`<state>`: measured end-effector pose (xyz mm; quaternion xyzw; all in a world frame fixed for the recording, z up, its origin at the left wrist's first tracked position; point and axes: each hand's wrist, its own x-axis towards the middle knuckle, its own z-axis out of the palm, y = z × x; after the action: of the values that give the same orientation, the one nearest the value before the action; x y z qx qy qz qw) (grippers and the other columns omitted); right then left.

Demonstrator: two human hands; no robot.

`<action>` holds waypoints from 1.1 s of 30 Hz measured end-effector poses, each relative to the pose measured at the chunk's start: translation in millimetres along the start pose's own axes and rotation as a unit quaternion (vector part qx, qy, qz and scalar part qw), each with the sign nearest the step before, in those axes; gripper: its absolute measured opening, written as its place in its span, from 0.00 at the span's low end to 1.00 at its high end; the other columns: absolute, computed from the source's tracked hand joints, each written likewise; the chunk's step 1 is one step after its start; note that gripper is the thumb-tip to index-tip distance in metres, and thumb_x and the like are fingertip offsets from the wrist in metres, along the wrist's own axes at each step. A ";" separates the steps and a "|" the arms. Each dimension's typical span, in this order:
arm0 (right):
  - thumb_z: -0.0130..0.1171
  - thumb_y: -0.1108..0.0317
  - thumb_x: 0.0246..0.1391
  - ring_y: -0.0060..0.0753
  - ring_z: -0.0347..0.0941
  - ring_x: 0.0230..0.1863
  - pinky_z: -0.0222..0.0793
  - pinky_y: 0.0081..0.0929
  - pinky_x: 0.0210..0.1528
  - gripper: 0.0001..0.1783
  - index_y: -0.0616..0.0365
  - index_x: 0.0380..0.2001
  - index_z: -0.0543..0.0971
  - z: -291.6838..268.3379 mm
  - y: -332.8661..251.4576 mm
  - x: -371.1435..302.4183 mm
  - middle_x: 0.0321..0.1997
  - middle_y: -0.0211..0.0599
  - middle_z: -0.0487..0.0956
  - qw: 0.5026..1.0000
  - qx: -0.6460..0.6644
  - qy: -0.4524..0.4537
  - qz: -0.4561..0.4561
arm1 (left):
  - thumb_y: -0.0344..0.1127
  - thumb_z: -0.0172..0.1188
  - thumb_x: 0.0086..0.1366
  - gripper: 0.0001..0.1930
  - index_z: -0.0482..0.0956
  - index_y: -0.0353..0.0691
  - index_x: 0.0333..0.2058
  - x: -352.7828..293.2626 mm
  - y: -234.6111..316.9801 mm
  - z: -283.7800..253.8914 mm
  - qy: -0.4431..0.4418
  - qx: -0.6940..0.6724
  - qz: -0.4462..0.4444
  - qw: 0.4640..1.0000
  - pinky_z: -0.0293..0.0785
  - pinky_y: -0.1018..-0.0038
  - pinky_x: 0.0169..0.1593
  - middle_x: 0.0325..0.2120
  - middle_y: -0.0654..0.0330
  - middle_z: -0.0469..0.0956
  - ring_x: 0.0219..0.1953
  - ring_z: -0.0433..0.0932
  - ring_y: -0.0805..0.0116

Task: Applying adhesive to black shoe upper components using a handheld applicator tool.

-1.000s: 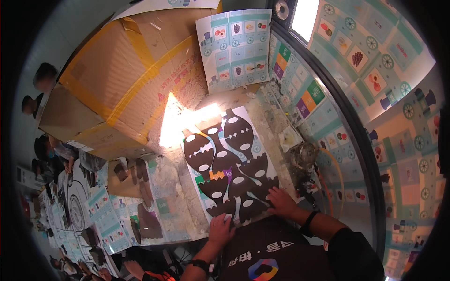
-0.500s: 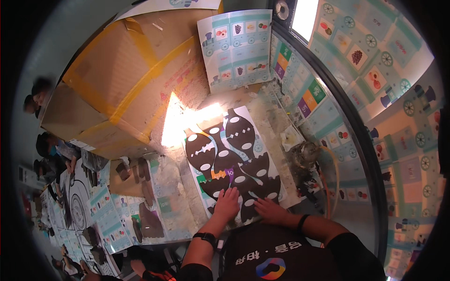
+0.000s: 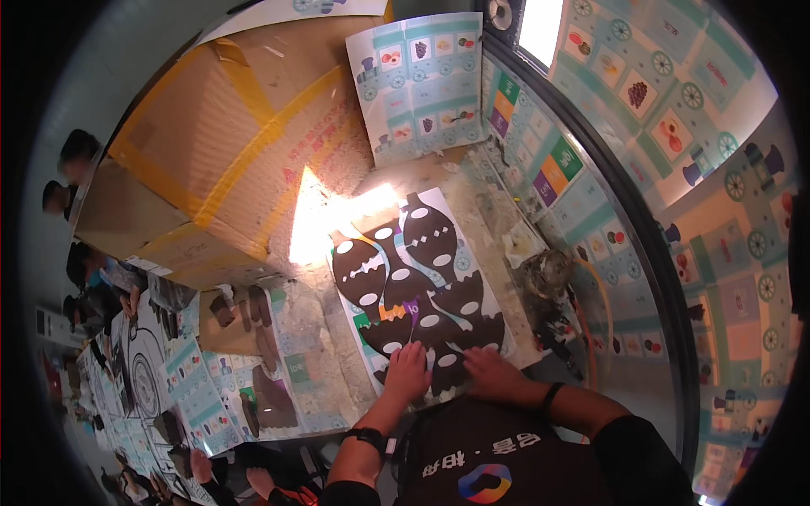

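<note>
Dark brown vase-shaped pieces [image 3: 426,240] with white ovals and jagged edges lie across a printed sheet [image 3: 436,201] on the table. My left hand [image 3: 408,373] rests on the lower left part of these pieces, fingers stretched forward. At their lower right edge lies my right hand [image 3: 493,374], its fingers apart and pointing toward the pieces. Neither hand visibly holds anything. My palms and the nearest edge of the pieces are partly hidden under the hands.
A large taped cardboard box [image 3: 245,143] stands at the far left of the table. Behind the work leans a printed sheet [image 3: 418,88]. Brown scraps [image 3: 272,396] lie to the left. Clutter and a hose [image 3: 595,299] are at the right, beside a paper-covered panel. Other people sit farther left.
My left hand's fingers have drawn slightly back toward me. My right hand has shifted a little right and its fingers have lifted or bent slightly. The pieces stay in place.
</note>
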<state>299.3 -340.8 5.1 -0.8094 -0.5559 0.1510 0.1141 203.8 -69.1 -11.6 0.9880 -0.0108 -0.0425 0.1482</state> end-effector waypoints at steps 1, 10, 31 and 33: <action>0.67 0.42 0.53 0.53 0.52 0.77 0.46 0.53 0.78 0.45 0.65 0.63 0.71 -4.5 4.9 -4.9 0.75 0.53 0.61 0.998 0.011 0.013 0.054 | 0.45 0.66 0.59 0.33 0.72 0.35 0.60 -6.9 1.4 -3.2 0.010 -0.025 0.011 1.000 0.58 0.49 0.69 0.63 0.51 0.67 0.67 0.64 0.53; 0.70 0.42 0.50 0.55 0.58 0.74 0.52 0.53 0.74 0.43 0.63 0.60 0.74 1.6 33.9 -18.4 0.71 0.53 0.66 0.993 0.060 0.050 0.092 | 0.42 0.70 0.56 0.27 0.79 0.41 0.54 -110.6 -9.1 5.8 0.079 -0.072 -0.111 0.988 0.67 0.50 0.61 0.57 0.49 0.73 0.58 0.72 0.46; 0.62 0.70 0.46 0.60 0.60 0.70 0.55 0.51 0.73 0.42 0.65 0.66 0.64 16.9 67.3 -110.7 0.68 0.55 0.66 0.857 0.007 0.081 0.510 | 0.42 0.59 0.66 0.13 0.83 0.43 0.44 -186.8 -34.9 7.3 0.044 -0.285 -0.324 0.901 0.79 0.56 0.48 0.38 0.49 0.83 0.43 0.82 0.46; 0.61 0.69 0.48 0.59 0.62 0.69 0.57 0.51 0.72 0.40 0.65 0.66 0.65 32.4 85.5 -119.8 0.67 0.56 0.67 0.860 -0.031 0.099 0.500 | 0.42 0.57 0.67 0.13 0.83 0.44 0.44 -178.4 -41.9 0.8 0.001 -0.292 -0.344 0.892 0.79 0.56 0.48 0.37 0.48 0.84 0.42 0.84 0.46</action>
<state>321.1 -482.6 -41.0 -0.9924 -0.0661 0.0894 0.0529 26.4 -23.2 -10.2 0.8422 0.3430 -0.0914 0.4058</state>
